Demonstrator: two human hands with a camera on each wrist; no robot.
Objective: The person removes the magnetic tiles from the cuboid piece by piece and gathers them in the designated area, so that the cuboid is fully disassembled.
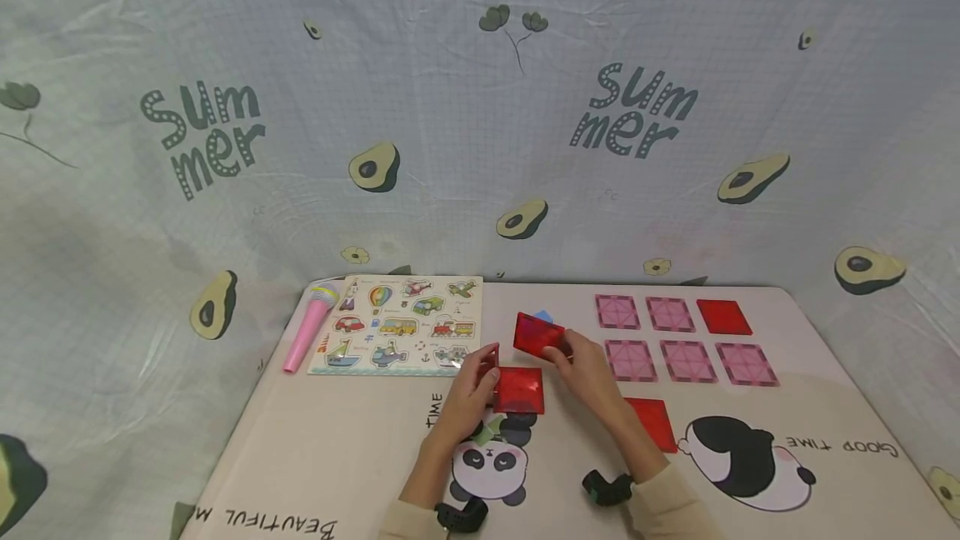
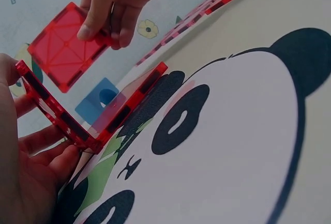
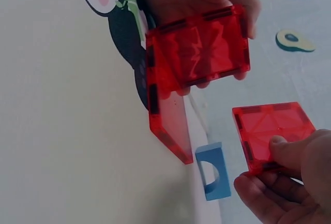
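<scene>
Near the middle of the table, my left hand (image 1: 467,397) grips a red square magnetic tile (image 2: 54,107), standing it on edge. Its lower edge meets the left edge of a second red tile (image 1: 520,390) that lies flat, so the two form a corner. My right hand (image 1: 588,373) pinches a third red tile (image 3: 271,131) between thumb and fingers, raised and tilted behind and to the right of that corner. A blue block with a rounded cut-out (image 3: 214,175) sits just behind the tiles, partly covered in the head view.
Several pink tiles (image 1: 632,360) lie in two rows at the back right, with a red tile (image 1: 723,317) in the far row. Another red tile (image 1: 652,423) is under my right forearm. To the left are a vehicle puzzle board (image 1: 397,327) and a pink toy microphone (image 1: 306,333).
</scene>
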